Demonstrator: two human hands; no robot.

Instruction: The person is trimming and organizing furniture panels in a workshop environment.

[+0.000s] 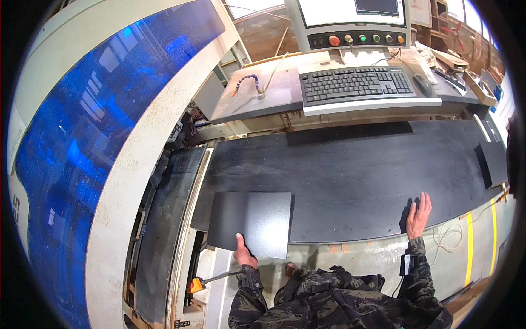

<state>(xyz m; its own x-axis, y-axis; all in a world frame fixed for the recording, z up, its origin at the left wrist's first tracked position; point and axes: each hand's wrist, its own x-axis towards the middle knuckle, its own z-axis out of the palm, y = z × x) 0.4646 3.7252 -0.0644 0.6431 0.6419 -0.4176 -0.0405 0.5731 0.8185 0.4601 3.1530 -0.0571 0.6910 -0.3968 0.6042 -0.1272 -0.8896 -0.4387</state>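
My left hand (244, 255) grips a dark, square, glossy panel (252, 216) by its near edge. The thumb lies on top, and the fingers are hidden beneath. Part of the panel extends over the left front of the long black table (350, 170), while its near part juts past the table's front edge. Farther right, my right hand (419, 217) is at the same front edge, fingers stretched out and holding nothing. It casts a shadow on the black surface; whether it touches there I cannot tell.
A machine with a blue window (109, 120) rises at left. Behind the table are a keyboard (356, 85), a mouse (422, 85), a button panel (359, 39) and a segmented hose (247, 78). Dark board (495, 164) sits at the right end. An orange-yellow switch (195, 284) is at lower left.
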